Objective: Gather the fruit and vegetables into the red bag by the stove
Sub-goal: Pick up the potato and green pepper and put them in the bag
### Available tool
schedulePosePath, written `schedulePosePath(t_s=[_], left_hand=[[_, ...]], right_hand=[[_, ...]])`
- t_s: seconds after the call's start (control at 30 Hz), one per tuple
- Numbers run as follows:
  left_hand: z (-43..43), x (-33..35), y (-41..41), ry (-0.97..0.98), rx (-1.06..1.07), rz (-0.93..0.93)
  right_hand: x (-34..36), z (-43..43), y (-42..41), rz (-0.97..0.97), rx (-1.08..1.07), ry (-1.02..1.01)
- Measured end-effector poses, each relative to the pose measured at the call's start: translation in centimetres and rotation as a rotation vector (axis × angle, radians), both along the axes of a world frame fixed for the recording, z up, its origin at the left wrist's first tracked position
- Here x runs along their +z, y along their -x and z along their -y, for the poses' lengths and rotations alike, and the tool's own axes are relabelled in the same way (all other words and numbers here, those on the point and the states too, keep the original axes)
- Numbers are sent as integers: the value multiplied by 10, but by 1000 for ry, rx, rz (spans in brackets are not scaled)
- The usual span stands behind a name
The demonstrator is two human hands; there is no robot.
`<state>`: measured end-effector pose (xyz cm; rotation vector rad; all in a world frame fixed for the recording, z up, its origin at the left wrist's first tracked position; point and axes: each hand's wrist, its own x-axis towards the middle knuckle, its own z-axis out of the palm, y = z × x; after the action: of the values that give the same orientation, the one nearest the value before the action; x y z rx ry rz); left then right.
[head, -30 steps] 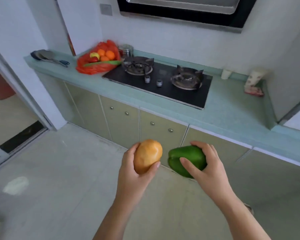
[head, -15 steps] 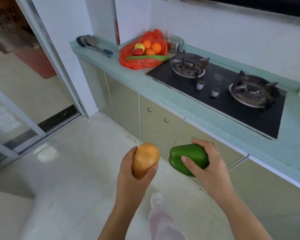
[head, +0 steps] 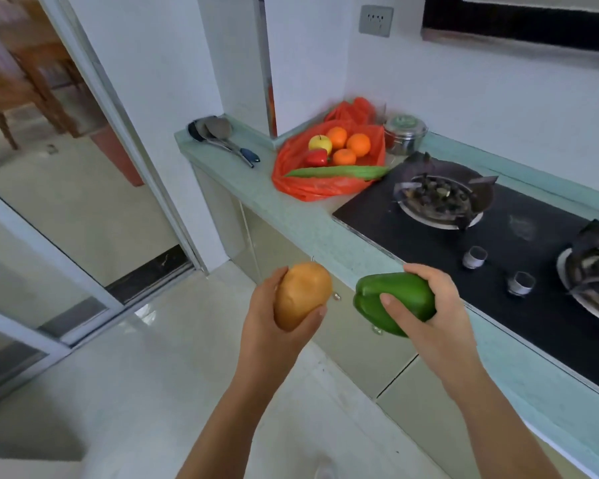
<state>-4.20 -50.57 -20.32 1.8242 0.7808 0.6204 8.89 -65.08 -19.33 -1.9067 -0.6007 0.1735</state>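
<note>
My left hand grips a tan potato in front of the counter's edge. Beside it, my right hand grips a green bell pepper. The red bag lies open on the counter to the left of the stove, up and ahead of both hands. Inside it sit three oranges, a yellow apple, a red pepper and a long green vegetable across the front.
A black gas stove with two burners fills the pale green counter to the right. A steel lidded pot stands behind the bag. Ladles lie at the counter's left end. A sliding glass door is left.
The view has moved closer to the counter and turned left, so the red bag looms larger and nearer. Both hands still hold the potato and the pepper as before.
</note>
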Motion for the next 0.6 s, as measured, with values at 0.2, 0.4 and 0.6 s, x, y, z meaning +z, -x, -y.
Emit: schedulePosePath(t_s=[0.2, 0.4, 0.6], left_hand=[[-46, -20, -27, 69, 32, -46], [-127, -33, -62, 90, -1, -46], [-240, -30, -97, 86, -30, 6]], right_hand=[[-10, -49, -34, -42, 14, 59], [-19, -116, -60, -34, -33, 96], [-9, -227, -92, -7, -87, 112]])
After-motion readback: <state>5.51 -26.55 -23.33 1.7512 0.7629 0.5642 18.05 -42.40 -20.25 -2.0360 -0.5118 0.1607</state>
